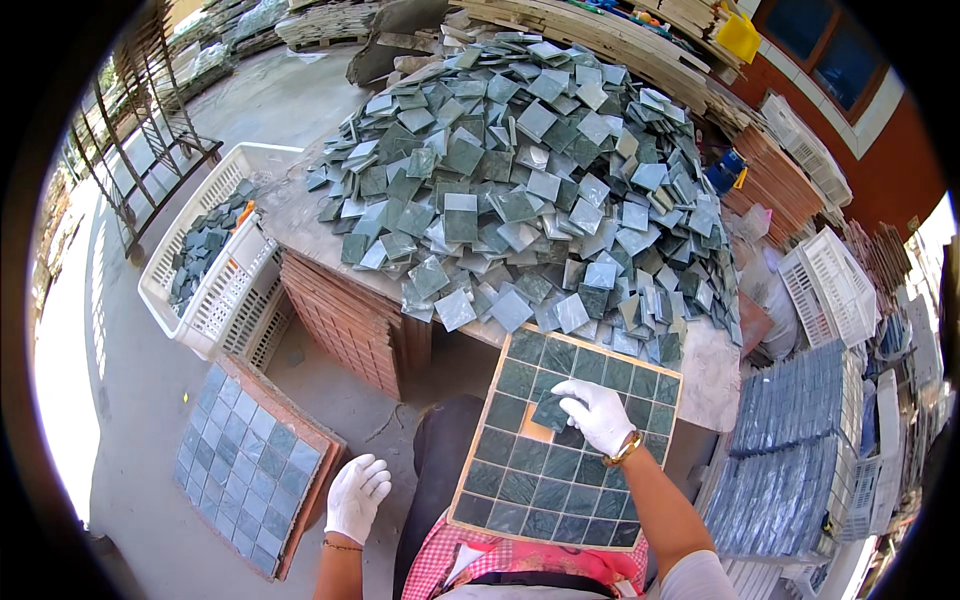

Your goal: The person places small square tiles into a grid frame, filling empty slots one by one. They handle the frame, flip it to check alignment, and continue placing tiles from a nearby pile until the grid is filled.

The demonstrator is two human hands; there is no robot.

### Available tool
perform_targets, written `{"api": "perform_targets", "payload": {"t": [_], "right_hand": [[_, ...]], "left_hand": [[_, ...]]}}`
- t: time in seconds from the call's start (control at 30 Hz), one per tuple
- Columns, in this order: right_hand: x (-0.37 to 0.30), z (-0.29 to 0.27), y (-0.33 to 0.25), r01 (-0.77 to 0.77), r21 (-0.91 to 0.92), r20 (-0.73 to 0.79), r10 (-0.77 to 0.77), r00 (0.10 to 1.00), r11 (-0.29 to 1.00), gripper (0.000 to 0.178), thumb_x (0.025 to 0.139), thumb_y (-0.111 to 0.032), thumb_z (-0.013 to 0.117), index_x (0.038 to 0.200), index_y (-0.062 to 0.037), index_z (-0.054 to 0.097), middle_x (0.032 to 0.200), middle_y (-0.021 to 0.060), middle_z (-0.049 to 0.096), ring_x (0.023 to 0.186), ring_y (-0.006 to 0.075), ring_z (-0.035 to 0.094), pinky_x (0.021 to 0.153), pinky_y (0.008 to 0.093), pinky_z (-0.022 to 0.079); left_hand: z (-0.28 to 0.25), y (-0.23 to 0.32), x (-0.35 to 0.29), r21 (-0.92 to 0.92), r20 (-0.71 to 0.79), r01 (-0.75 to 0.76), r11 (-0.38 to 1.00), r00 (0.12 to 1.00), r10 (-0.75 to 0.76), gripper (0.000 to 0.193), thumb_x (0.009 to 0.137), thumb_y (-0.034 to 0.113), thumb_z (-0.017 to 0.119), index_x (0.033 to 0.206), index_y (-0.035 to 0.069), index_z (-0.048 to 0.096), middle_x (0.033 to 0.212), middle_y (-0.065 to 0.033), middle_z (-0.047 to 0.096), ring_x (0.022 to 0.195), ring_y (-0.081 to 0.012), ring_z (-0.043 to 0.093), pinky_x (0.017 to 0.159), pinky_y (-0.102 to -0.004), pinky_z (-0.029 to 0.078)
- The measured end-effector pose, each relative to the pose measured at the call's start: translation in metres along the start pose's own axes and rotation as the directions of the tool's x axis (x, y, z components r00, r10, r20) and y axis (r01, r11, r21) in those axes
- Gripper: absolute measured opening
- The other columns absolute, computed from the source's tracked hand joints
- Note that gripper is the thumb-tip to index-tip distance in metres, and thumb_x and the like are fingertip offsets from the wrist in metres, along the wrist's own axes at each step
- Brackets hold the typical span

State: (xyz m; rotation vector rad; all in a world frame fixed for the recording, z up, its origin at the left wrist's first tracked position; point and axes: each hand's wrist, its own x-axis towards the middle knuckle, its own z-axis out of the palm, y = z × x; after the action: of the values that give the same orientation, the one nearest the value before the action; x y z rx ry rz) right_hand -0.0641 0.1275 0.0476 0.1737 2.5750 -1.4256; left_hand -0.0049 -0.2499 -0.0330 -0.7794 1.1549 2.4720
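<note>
A wooden-edged tray [469, 440] filled with rows of dark green square tiles lies over my lap, tilted against the table. My right hand [600, 418], in a white glove, pinches one dark green tile [549, 411] between thumb and fingers. That tile is held over the grid, beside a bare square [537, 424] where the tan base shows. My left hand [358, 498], also gloved in white, hangs left of the tray with loosely bent fingers and nothing in it. Near it leans a stack of boards topped with a sheet of grey-green tiles [240, 455].
Loose square tiles form a large heap [520, 180] on the table [710, 375] ahead. White crates [215, 300] with tile pieces stand left, beside reddish tile moulds [340, 325] under the table. Stacked tile sheets [790, 450] and more crates [828, 290] rise on the right.
</note>
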Motion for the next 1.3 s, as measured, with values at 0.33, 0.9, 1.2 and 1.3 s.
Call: {"api": "perform_targets", "payload": {"t": [0.33,0.9,1.2,1.3], "right_hand": [[-0.019,0.045,0.01,0.16,-0.58,-0.079,-0.251,0.965,0.799,0.023,0.083,-0.019,0.061,0.101,-0.0055,0.059,0.098,0.0123,0.055,0.086,0.0307,0.06,0.074,0.0403,0.051],[-0.06,0.121,0.006,0.689,-0.547,0.492,-0.484,0.724,0.475,0.076,0.084,-0.056,0.051,0.138,-0.0035,0.04,0.145,0.0128,0.037,0.137,0.0265,0.029,0.113,0.0472,0.017],[-0.108,0.107,0.034,0.646,-0.57,0.406,-0.51,0.759,0.508,0.064,0.083,-0.045,0.057,0.134,-0.0078,0.046,0.141,0.0102,0.042,0.133,0.0268,0.034,0.112,0.0469,0.02],[-0.133,0.041,0.064,0.287,-0.685,0.069,-0.333,0.94,0.669,0.072,0.079,-0.047,0.062,0.135,-0.0063,0.043,0.14,0.0153,0.04,0.132,0.0323,0.033,0.111,0.0506,0.021]], "left_hand": [[0.071,-0.032,-0.009,0.355,0.186,-0.194,0.914,0.973,0.135,0.026,0.094,0.014,0.05,0.114,-0.002,0.056,0.104,-0.0152,0.063,0.089,-0.0205,0.063,0.081,-0.0324,0.052],[0.088,-0.021,-0.011,0.532,0.18,-0.408,0.742,0.911,0.372,0.025,0.093,0.009,0.047,0.111,-0.003,0.059,0.104,-0.0125,0.064,0.09,-0.0184,0.062,0.081,-0.0304,0.05],[0.099,-0.014,-0.019,0.563,0.179,-0.474,0.677,0.87,0.459,0.024,0.092,0.005,0.046,0.107,-0.004,0.062,0.102,-0.0117,0.065,0.087,-0.0175,0.062,0.077,-0.0284,0.051],[0.082,-0.011,-0.02,0.637,0.224,-0.503,0.584,0.846,0.484,0.024,0.092,0.006,0.045,0.107,-0.004,0.061,0.101,-0.0119,0.065,0.086,-0.0177,0.062,0.076,-0.0285,0.051]]}}
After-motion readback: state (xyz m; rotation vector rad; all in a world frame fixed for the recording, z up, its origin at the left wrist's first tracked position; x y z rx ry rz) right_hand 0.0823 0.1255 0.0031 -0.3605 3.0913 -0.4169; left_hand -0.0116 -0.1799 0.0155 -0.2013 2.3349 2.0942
